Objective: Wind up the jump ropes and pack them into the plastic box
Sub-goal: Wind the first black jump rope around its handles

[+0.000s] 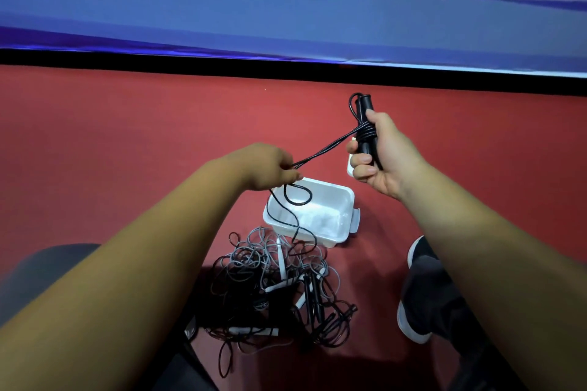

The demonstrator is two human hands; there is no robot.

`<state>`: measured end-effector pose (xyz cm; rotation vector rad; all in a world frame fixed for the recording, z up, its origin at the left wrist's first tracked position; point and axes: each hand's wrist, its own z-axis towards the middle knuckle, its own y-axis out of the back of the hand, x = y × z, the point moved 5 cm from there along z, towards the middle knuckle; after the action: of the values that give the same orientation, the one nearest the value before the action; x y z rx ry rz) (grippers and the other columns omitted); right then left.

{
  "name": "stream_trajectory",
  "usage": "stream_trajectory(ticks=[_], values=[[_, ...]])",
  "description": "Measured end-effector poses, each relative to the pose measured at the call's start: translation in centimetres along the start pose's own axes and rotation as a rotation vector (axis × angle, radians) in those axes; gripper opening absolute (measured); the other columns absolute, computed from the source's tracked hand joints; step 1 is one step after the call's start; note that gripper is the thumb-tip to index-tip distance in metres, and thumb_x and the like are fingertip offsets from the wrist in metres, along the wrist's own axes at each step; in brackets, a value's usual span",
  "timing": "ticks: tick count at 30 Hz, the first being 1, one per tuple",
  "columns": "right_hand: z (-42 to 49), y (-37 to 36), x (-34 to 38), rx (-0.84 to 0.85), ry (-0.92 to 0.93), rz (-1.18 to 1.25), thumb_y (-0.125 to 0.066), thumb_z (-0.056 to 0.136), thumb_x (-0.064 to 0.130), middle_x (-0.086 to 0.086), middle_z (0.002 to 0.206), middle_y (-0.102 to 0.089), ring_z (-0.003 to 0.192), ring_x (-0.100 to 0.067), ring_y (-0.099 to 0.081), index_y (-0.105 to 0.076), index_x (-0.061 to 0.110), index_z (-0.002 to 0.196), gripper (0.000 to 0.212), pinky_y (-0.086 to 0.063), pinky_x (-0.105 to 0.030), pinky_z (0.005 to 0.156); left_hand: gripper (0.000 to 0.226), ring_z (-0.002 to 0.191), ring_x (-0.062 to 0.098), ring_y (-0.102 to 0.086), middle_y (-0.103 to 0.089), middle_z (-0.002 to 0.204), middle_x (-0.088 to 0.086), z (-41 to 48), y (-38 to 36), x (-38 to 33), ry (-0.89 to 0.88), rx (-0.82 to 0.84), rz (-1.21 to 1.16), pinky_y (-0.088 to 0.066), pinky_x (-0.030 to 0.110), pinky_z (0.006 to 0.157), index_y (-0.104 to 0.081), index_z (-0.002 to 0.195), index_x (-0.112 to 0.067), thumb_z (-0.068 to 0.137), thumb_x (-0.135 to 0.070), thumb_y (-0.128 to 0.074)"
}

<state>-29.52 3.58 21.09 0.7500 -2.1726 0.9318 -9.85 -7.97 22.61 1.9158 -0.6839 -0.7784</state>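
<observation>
Currently: right hand [379,157] curled round paired black jump-rope handles [363,111], long axis near upright, tips toward 12 o'clock, cord coiled round their middle. Left hand [270,171] pinches taut black cord [320,152] running from the coils toward 8 o'clock. White plastic box [333,200], open, on the floor at 6 o'clock; tangled ropes [273,282] at its 7 o'clock.
</observation>
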Motion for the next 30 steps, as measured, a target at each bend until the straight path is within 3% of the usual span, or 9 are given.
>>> stream_trajectory(ticks=[3,6,8,12,15,18,23,27,30], values=[[0.3,0.7,-0.1,-0.047,0.010,0.080,-0.063,0.095,0.052,-0.003,0.077,-0.056,0.051,-0.011,-0.033,-0.046,0.018,0.113,0.042,-0.023,-0.022,0.038,0.072,0.105,0.033,-0.060,-0.067,0.116,0.011,0.6,-3.3,1.3,0.111,0.175,0.170,-0.052,0.045,0.094,-0.062,0.120,-0.018,0.096,-0.080,-0.035],[0.3,1.7,0.9,-0.092,0.027,0.193,-0.060,0.097,0.053,-0.001,0.074,-0.054,0.048,-0.010,-0.035,-0.049,0.018,0.108,0.038,-0.023,-0.022,0.037,0.083,0.138,0.037,-0.050,-0.049,0.155,0.016,0.6,-5.5,3.3,0.253,0.240,0.182,-0.043,0.049,0.111,-0.042,0.154,-0.011,0.100,-0.074,-0.034],[0.1,2.1,1.5,-0.110,0.037,0.205,-0.059,0.099,0.052,0.000,0.073,-0.054,0.048,-0.010,-0.035,-0.050,0.019,0.101,0.035,-0.023,-0.022,0.037,0.069,0.138,0.038,-0.050,-0.048,0.154,0.021,0.6,-5.7,3.9,0.285,0.214,0.113,-0.043,0.046,0.111,-0.040,0.153,-0.004,0.108,-0.057,-0.037],[0.1,1.5,0.8,-0.094,0.034,0.030,-0.062,0.097,0.050,-0.005,0.075,-0.057,0.049,-0.013,-0.035,-0.051,0.018,0.109,0.036,-0.023,-0.021,0.040,0.047,0.130,0.040,-0.055,-0.055,0.147,0.024,1.6,-4.0,3.8,0.251,0.017,-0.027,-0.047,0.045,0.105,-0.039,0.151,-0.004,0.109,-0.025,-0.045],[-0.6,-0.2,0.0,-0.011,-0.016,-0.117,-0.059,0.100,0.052,-0.005,0.073,-0.057,0.050,-0.012,-0.033,-0.052,0.016,0.095,0.037,-0.021,-0.020,0.040,0.055,0.136,0.033,-0.054,-0.050,0.156,0.016,2.0,-2.7,1.6,0.095,-0.072,-0.213,-0.043,0.037,0.111,-0.034,0.158,-0.008,0.107,-0.020,-0.050],[-1.5,-1.6,0.0,0.069,-0.036,-0.215,-0.059,0.101,0.052,-0.006,0.075,-0.057,0.051,-0.012,-0.033,-0.054,0.015,0.096,0.038,-0.020,-0.020,0.041,0.064,0.137,0.019,-0.053,-0.046,0.161,0.002,1.7,-2.0,-1.6,-0.100,-0.064,-0.568,-0.041,0.037,0.116,-0.033,0.161,-0.019,0.104,-0.025,-0.061],[-2.7,-2.4,1.1,0.124,-0.012,-0.303,-0.061,0.100,0.052,-0.009,0.082,-0.058,0.054,-0.013,-0.034,-0.057,0.009,0.103,0.043,-0.018,-0.022,0.043,0.031,0.125,0.006,-0.057,-0.067,0.137,-0.002,0.4,-0.4,-4.5,-0.337,-0.029,-0.873,-0.042,0.033,0.114,-0.061,0.139,-0.020,0.108,-0.018,-0.057],[-3.0,-1.8,2.0,0.083,0.016,-0.325,-0.063,0.098,0.052,-0.009,0.082,-0.060,0.053,-0.014,-0.035,-0.055,0.008,0.107,0.045,-0.019,-0.022,0.043,0.023,0.115,0.018,-0.068,-0.077,0.113,0.008,-0.6,1.7,-4.0,-0.379,-0.089,-0.977,-0.045,0.034,0.112,-0.068,0.117,-0.006,0.109,-0.022,-0.053],[-3.3,-1.5,2.4,0.072,0.040,-0.315,-0.065,0.097,0.051,-0.009,0.082,-0.060,0.053,-0.014,-0.035,-0.056,0.011,0.108,0.043,-0.020,-0.022,0.042,0.022,0.084,0.022,-0.065,-0.072,0.090,0.010,-0.9,2.9,-3.6,-0.368,-0.121,-1.002,-0.049,0.037,0.085,-0.070,0.115,-0.009,0.108,-0.024,-0.056]])
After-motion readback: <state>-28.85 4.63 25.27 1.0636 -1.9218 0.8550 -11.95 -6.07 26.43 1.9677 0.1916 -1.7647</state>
